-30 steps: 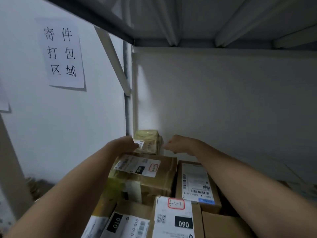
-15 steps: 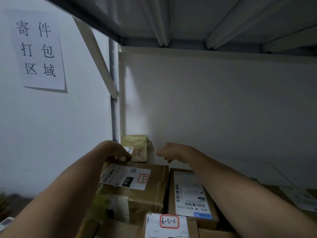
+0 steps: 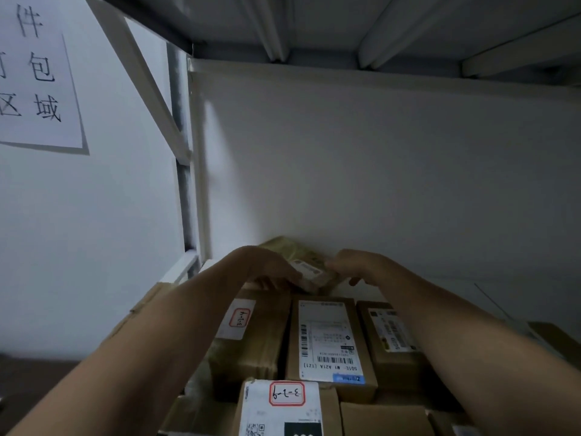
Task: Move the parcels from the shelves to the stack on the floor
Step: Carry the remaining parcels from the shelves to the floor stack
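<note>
Head view: my left hand point(image 3: 267, 269) curls round the left end of the small parcel point(image 3: 307, 262), at the back of the shelf point(image 3: 200, 184), just behind the brown boxes point(image 3: 330, 338). My right hand point(image 3: 356, 265) seems to pinch its other end (blurred, fingers partly hidden).

Hands: two, left hand point(image 3: 267, 268) and right hand point(image 3: 356, 265). Small yellowish parcel point(image 3: 290, 249): one. Brown cardboard boxes plainly countable: five. Back row has three: back-left box point(image 3: 261, 354), back-middle box point(image 3: 294, 341), back-right box point(image 3: 394, 368). Front row has two: front-left box point(image 3: 328, 413), front-right box point(image 3: 383, 418). More box edges far left and far right, partly hidden, count unsure. Red-bordered handwritten stickers: two, rear sticker point(image 3: 240, 317) and front sticker point(image 3: 286, 393). Paper sign point(image 3: 37, 89) on wall: one.
</note>
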